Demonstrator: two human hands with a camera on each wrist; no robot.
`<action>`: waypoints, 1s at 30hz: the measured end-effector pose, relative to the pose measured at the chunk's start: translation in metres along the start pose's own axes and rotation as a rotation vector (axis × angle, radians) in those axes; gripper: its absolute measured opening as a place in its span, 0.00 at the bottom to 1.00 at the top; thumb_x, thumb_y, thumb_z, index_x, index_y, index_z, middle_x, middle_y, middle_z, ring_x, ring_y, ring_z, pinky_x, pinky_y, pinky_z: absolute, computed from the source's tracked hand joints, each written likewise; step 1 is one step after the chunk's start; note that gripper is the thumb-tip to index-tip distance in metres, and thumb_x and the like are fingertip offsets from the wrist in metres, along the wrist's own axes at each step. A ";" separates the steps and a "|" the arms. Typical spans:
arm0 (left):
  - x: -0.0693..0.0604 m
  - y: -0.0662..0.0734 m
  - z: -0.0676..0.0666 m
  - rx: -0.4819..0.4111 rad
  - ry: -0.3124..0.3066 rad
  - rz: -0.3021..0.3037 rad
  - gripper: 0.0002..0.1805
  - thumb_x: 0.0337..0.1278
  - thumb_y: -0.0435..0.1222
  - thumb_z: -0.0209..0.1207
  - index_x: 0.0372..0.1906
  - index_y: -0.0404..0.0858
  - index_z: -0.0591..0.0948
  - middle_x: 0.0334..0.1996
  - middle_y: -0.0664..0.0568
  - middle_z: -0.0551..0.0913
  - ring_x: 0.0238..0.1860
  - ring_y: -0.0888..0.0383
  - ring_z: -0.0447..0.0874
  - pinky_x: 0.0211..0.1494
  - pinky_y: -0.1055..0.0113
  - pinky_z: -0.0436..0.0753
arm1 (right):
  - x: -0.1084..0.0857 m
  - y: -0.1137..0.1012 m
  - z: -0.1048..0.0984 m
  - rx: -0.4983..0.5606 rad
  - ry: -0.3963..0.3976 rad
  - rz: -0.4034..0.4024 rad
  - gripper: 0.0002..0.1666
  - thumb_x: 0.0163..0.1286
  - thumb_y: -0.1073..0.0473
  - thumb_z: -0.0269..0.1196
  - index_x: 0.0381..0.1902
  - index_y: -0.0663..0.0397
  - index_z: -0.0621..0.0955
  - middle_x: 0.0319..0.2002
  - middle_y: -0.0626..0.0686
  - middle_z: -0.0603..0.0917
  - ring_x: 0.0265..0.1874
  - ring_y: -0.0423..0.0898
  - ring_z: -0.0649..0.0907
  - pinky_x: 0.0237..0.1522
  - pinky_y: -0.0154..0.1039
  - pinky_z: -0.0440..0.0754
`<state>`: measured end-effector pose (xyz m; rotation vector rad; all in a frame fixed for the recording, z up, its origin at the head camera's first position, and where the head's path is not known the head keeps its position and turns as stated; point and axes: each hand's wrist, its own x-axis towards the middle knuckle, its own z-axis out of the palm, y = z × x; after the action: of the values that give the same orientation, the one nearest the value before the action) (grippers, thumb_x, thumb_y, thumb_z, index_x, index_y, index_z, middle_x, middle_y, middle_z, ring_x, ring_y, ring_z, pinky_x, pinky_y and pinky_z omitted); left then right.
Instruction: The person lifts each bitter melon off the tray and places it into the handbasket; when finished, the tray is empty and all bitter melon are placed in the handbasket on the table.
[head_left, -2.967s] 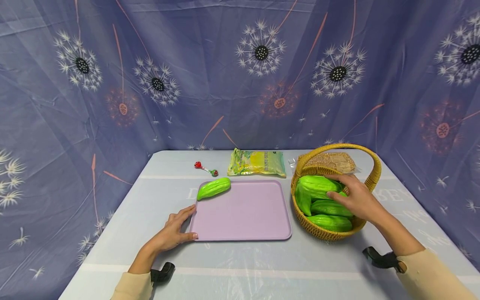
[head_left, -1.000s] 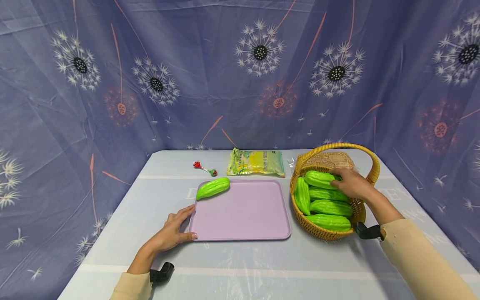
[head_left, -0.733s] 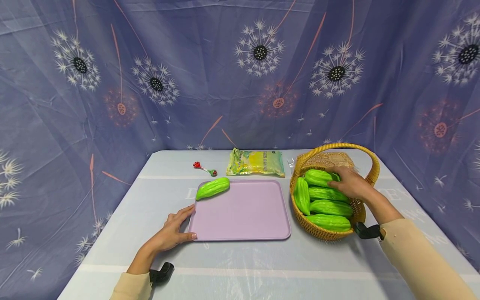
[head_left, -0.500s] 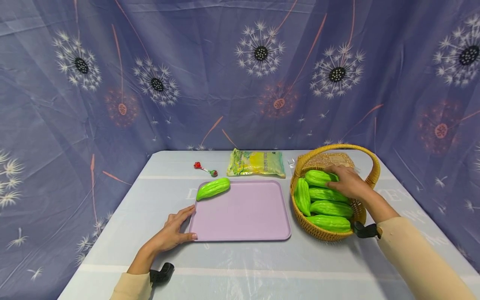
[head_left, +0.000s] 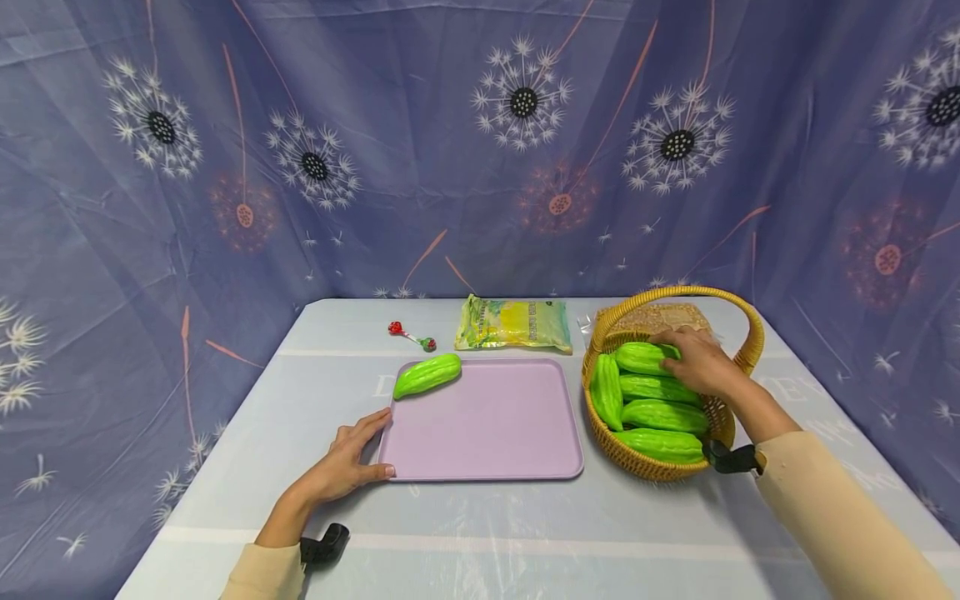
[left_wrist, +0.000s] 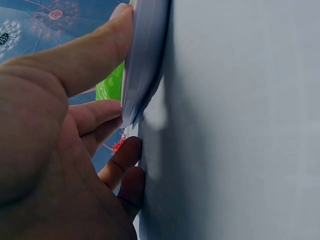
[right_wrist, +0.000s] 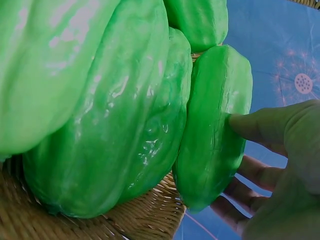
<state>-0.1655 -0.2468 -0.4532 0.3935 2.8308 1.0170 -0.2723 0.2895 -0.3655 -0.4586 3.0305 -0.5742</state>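
My left hand (head_left: 337, 462) rests at the left side of a lilac tray (head_left: 487, 425). Its thumb touches the near left corner and its fingers lie along the left edge. In the left wrist view, thumb and forefinger meet the tray's rim (left_wrist: 147, 55). One green bitter gourd (head_left: 427, 376) lies across the tray's far left corner. At the right, a wicker basket (head_left: 637, 469) holds several more. My right hand (head_left: 705, 367) grips the farthest gourd (head_left: 641, 357) inside it. The right wrist view shows the thumb on one side of that gourd (right_wrist: 215, 130) and fingers opposite, partly hidden.
A tall handle (head_left: 678, 292) arches over the basket. Behind the tray lie a yellow-green packet (head_left: 513, 325) and a small red and green twin-headed piece (head_left: 412, 337). A clear-wrapped tan pack (head_left: 652, 319) sits behind the basket. A patterned curtain (head_left: 420, 150) surrounds the table.
Three seconds ago the right hand held a gourd higher over the others. That gourd now lies at the basket's far side, with the hand still on it. The left hand has stayed put.
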 end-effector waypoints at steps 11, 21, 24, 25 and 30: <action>0.000 0.001 0.000 -0.005 -0.012 -0.014 0.48 0.45 0.49 0.69 0.71 0.41 0.61 0.72 0.48 0.59 0.55 0.49 0.59 0.55 0.52 0.62 | 0.003 0.001 0.001 0.008 0.003 -0.018 0.23 0.69 0.64 0.53 0.61 0.61 0.72 0.59 0.71 0.70 0.57 0.69 0.65 0.55 0.65 0.58; 0.001 0.000 -0.001 0.008 -0.012 -0.002 0.47 0.45 0.49 0.68 0.71 0.40 0.61 0.72 0.48 0.58 0.56 0.49 0.58 0.55 0.52 0.63 | 0.001 -0.001 -0.002 0.043 0.012 -0.029 0.23 0.70 0.64 0.53 0.61 0.62 0.71 0.61 0.71 0.69 0.61 0.71 0.61 0.59 0.66 0.54; 0.002 -0.001 -0.001 0.007 -0.012 -0.001 0.47 0.45 0.49 0.68 0.71 0.40 0.61 0.72 0.48 0.58 0.56 0.49 0.58 0.54 0.52 0.63 | -0.001 -0.003 -0.004 0.053 0.022 -0.028 0.24 0.69 0.62 0.55 0.62 0.62 0.71 0.61 0.70 0.69 0.61 0.70 0.62 0.59 0.66 0.54; 0.002 -0.001 -0.001 0.007 -0.012 -0.001 0.47 0.45 0.49 0.68 0.71 0.40 0.61 0.72 0.48 0.58 0.56 0.49 0.58 0.54 0.52 0.63 | -0.002 -0.004 -0.005 0.057 0.023 -0.026 0.25 0.69 0.61 0.55 0.62 0.62 0.70 0.61 0.70 0.69 0.61 0.70 0.63 0.59 0.66 0.54; 0.001 -0.001 0.000 0.002 -0.017 -0.010 0.48 0.45 0.50 0.68 0.71 0.41 0.61 0.72 0.48 0.58 0.55 0.50 0.58 0.54 0.53 0.63 | -0.006 -0.008 -0.008 0.083 0.035 -0.015 0.28 0.69 0.58 0.57 0.64 0.61 0.68 0.63 0.70 0.67 0.62 0.69 0.61 0.62 0.67 0.49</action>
<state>-0.1670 -0.2476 -0.4537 0.3865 2.8165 1.0043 -0.2646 0.2874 -0.3557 -0.4723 3.0238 -0.7134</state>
